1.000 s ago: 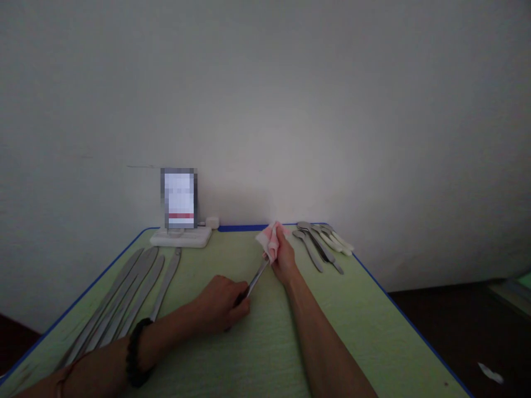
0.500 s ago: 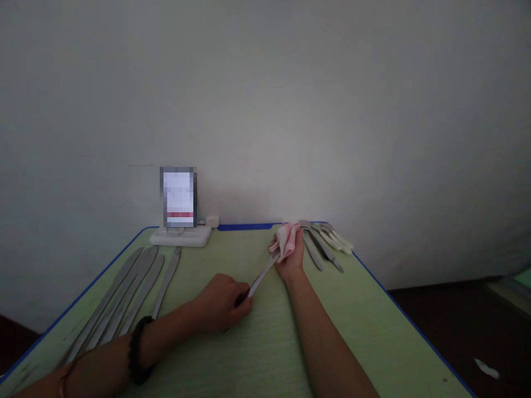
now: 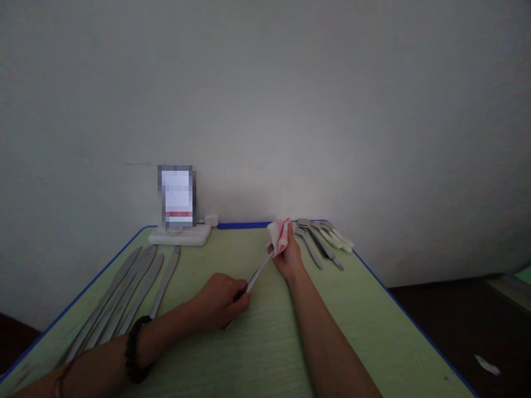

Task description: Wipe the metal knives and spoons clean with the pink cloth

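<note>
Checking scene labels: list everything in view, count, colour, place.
Wall: one, grey, background
Table: one, green, blue-edged, centre
Stand: one, white, table's far left
Screen: one, whitish, on stand
Small block: one, white, beside stand
Knives: at least four, silver, table's left
Cutlery group: several, silver, some white-handled, table's far right
Scrap: one, white, on dark floor
Cloth: one, pink-white, right of centre
Utensil: one, silver, end at cloth
Bracelet: one, black, lower left
Left hand: one, bare, on utensil
Right hand: one, bare, holding cloth
</note>
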### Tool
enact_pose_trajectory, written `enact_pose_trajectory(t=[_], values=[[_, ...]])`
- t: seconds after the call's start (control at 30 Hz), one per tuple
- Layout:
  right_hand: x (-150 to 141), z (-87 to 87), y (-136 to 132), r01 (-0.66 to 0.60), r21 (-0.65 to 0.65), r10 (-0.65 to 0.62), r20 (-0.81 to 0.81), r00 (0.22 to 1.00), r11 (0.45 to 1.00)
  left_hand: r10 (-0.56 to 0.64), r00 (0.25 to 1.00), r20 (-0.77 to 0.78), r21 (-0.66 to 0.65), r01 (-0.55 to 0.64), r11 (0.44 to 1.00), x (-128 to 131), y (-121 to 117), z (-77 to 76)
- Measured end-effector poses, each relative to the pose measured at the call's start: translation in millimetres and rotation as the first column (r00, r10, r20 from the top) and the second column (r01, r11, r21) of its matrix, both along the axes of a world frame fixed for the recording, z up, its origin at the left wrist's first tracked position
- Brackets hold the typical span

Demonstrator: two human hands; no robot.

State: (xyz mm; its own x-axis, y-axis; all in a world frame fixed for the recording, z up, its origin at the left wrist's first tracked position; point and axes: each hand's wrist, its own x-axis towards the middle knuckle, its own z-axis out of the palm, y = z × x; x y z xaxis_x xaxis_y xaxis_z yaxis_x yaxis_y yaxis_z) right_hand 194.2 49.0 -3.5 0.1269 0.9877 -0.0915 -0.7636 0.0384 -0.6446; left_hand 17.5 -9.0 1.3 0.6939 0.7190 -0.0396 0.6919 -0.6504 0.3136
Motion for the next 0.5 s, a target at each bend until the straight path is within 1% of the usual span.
enact_pose_trajectory(t=[0.3,0.43,0.5], values=[[-4.9,-6.6,3.6,-0.027,0.045,0.018,0.181,0.983,0.999,0.043,0.999,0.017,-0.029,-0.043,0.999,0.2,-0.9,0.9],[-6.5,-8.5,0.7,-0.107,0.037,0.092,0.281,0.955,0.994,0.063,0.997,0.049,-0.052,-0.06,0.997,0.5,1.2,-0.4],[-7.4,-9.2,-0.3,-0.155,0.033,0.138,0.303,0.943,0.987,0.076,0.995,0.065,-0.074,-0.071,0.995,0.9,1.8,0.2]])
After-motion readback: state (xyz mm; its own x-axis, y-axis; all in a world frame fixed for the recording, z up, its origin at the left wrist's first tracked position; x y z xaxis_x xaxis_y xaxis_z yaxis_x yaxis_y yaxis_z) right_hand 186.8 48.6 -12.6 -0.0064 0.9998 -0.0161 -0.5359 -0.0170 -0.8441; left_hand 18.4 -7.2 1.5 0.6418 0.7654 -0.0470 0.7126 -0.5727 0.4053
